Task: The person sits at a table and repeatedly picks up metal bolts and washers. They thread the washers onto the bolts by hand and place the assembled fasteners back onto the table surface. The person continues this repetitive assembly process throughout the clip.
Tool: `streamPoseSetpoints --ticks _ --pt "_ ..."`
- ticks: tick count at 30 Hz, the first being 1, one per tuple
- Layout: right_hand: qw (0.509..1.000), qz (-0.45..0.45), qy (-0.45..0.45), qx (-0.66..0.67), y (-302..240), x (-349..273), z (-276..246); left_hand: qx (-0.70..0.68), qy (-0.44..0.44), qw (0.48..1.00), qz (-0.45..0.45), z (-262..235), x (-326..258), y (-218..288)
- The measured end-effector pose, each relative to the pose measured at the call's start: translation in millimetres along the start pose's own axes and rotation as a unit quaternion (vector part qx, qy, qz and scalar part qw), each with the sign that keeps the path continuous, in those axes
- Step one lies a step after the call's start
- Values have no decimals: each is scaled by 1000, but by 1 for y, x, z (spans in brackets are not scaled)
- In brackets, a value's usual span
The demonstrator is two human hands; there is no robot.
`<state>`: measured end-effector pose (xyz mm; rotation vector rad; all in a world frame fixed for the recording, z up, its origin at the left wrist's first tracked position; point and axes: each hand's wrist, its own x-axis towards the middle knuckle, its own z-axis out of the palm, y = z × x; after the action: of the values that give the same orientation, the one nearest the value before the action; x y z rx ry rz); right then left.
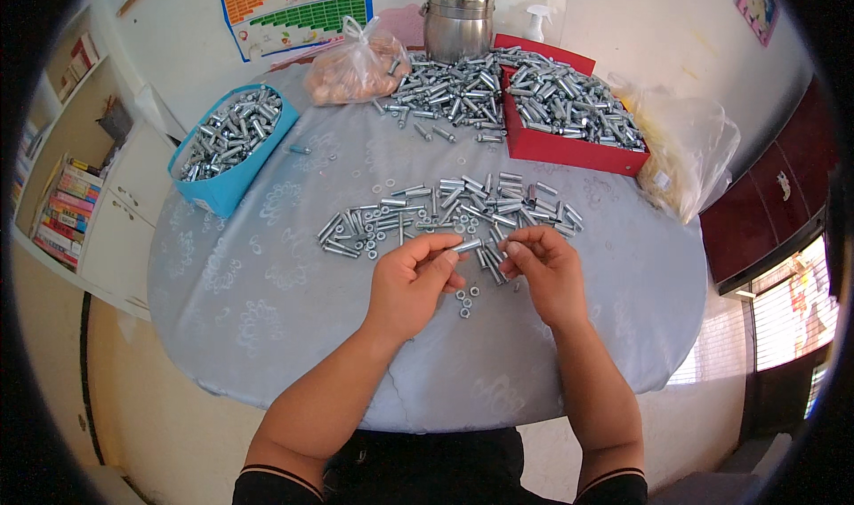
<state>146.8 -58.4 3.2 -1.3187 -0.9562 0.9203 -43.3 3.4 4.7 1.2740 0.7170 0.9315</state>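
My left hand [415, 278] pinches a shiny metal sleeve [467, 245] between thumb and fingertips, held level over the table. A little to its right, my right hand [543, 269] has its thumb and fingers pressed together; whatever is between them is too small to make out. Just beyond both hands lies a loose pile of metal bolts and sleeves [445, 204]. Several hex nuts [366, 229] are mixed in at the pile's left side. Nearer me, below the gap between the hands, a few more loose nuts [466, 302] lie on the cloth.
The round table has a grey patterned cloth [311, 327]. A blue container [233, 172] of bolts stands far left, and a red box [578, 154] of bolts far right. Behind are a heap of bolts [449, 87], a tied plastic bag [351, 74], a steel pot [458, 29] and another bag [694, 149].
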Motion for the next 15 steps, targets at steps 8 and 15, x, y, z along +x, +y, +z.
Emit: streamPoseSetpoints --ticks 8,15 --pt "997 9 -6 73 4 1 5 22 -38 999 -6 0 0 -6" --pt "999 -27 -25 36 2 -4 12 23 -37 999 -17 2 -1 -5"
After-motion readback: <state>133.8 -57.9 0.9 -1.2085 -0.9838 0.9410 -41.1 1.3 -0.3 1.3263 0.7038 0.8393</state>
